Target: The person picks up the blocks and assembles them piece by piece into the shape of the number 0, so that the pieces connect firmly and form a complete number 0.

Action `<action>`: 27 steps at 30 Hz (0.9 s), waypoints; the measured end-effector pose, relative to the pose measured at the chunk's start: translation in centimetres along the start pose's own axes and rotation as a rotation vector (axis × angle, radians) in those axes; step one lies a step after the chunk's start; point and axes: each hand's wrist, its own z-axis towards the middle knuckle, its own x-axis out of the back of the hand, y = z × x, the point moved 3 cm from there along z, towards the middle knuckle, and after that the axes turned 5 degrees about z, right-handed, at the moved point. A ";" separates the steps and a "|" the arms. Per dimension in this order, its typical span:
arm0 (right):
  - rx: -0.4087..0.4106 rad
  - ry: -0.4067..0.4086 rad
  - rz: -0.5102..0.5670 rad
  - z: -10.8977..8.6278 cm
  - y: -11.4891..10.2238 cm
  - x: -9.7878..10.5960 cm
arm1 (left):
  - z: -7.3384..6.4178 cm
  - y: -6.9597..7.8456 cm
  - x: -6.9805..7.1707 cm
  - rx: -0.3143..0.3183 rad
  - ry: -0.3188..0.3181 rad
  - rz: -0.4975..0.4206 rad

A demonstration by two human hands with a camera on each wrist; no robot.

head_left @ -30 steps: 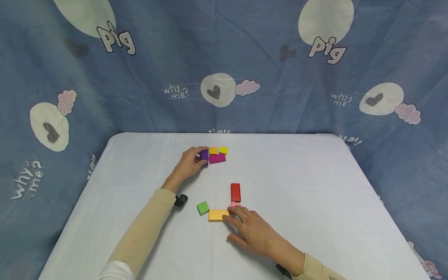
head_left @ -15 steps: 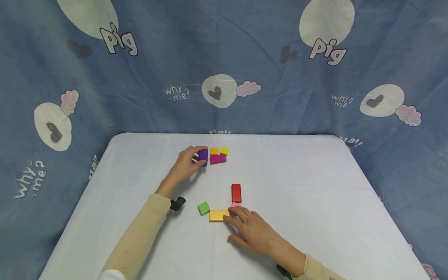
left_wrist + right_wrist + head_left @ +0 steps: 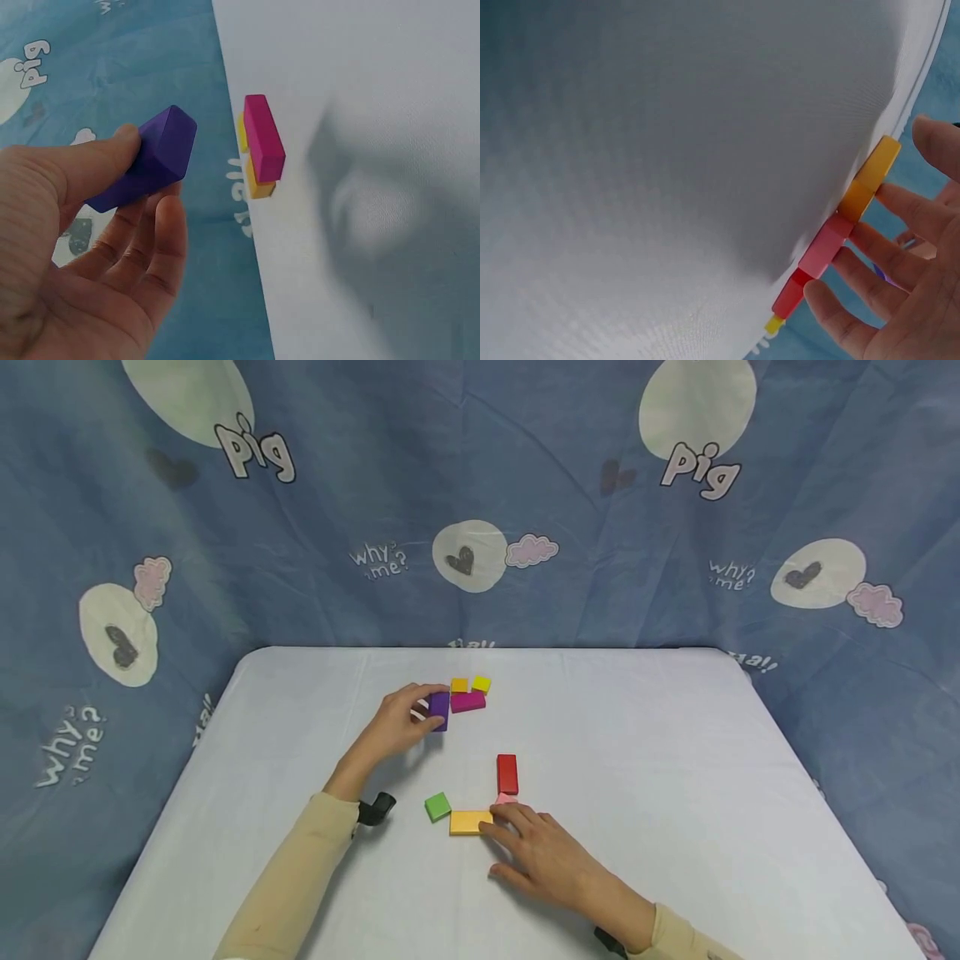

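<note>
Left hand (image 3: 399,720) pinches a purple rectangular block (image 3: 439,712) between thumb and fingers; the block is located just above and left of the centre of the head view, and the left wrist view shows it held clear of the white tabletop (image 3: 675,777). Immediately right of it lies a magenta block (image 3: 468,702), with a small orange block (image 3: 459,685) and a small yellow block (image 3: 482,685) along its upper side. Right hand (image 3: 551,864), at lower centre-right, is relaxed, fingers extended and spread, with one fingertip at the right end of a yellow-orange rectangular block (image 3: 468,823). Contact pressure cannot be told. A pink block (image 3: 506,798), partly covered by the fingers in the head view, adjoins the lower end of a red rectangular block (image 3: 507,774), which points up the frame. A green block (image 3: 437,807), set at an angle, sits at the left end of the yellow-orange block. Beige sleeves (image 3: 288,868) enter from the lower edge. Blue printed fabric (image 3: 570,602) fills the top and both sides of the frame.
</note>
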 end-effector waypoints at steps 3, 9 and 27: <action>-0.004 -0.003 0.001 0.0 0.0 0.0 | -0.3 0.0 0.0 -0.002 -0.019 -0.003; -0.014 -0.013 -0.005 -0.1 0.0 -0.1 | -0.9 0.1 -0.1 0.001 -0.045 -0.035; -0.020 -0.028 -0.023 0.0 0.0 -0.2 | -1.9 -0.8 -0.5 0.019 -0.107 -0.040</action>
